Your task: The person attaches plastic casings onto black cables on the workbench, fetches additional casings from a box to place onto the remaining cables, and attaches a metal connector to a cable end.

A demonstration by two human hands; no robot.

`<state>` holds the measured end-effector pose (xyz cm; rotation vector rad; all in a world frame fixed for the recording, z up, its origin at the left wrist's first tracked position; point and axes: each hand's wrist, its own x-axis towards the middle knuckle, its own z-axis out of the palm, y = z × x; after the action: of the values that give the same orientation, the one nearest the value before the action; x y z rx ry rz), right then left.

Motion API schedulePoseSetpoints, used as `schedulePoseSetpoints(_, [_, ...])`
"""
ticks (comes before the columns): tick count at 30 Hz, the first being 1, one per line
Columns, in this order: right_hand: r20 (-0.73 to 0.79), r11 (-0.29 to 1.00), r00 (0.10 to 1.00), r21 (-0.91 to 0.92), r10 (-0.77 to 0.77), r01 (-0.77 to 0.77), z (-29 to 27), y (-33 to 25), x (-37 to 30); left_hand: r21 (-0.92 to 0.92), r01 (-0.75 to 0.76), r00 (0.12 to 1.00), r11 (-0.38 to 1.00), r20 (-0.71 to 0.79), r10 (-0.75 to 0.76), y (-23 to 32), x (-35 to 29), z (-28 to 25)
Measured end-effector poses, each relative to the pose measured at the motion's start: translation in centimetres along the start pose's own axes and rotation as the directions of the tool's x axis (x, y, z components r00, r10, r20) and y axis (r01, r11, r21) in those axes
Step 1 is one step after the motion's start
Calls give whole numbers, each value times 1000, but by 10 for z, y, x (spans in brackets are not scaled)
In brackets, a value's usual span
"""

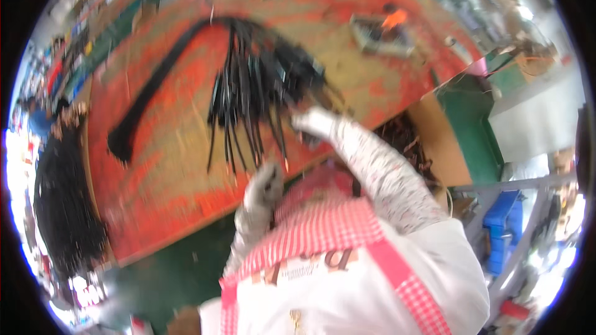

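Observation:
A large bundle of black cables (pixel 251 80) fans out across the worn red and tan tabletop, with its loose ends toward me. Several of those ends show small copper-coloured tips. My right hand (pixel 313 124), in a white glove under a patterned sleeve, is at the near right side of the fan. Its fingers are smeared by motion, so I cannot make out whether it grips any cable. At the table's front edge, just below the cable tips, is my left hand (pixel 265 185), also gloved. Blur hides how its fingers are set.
A long black cable tail (pixel 152 90) curves from the bundle to the table's left. Another thick hank of black cables (pixel 65 201) hangs beyond the left edge. Toward the back right sits a small tray (pixel 382 37) with an orange item. Blue bins (pixel 503 232) stand at right.

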<state>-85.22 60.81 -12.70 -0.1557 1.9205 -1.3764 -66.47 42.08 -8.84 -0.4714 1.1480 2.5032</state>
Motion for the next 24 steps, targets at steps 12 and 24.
schedulePoseSetpoints(12, [139,978,979,129,148,-166,-21,-19,0,-222,224,962,949,-103,-252,-11,107,43])
schedulePoseSetpoints(24, [-173,631,982,-771,-75,-87,12,-12,34,-406,342,923,847,-26,-385,-76,56,-9])
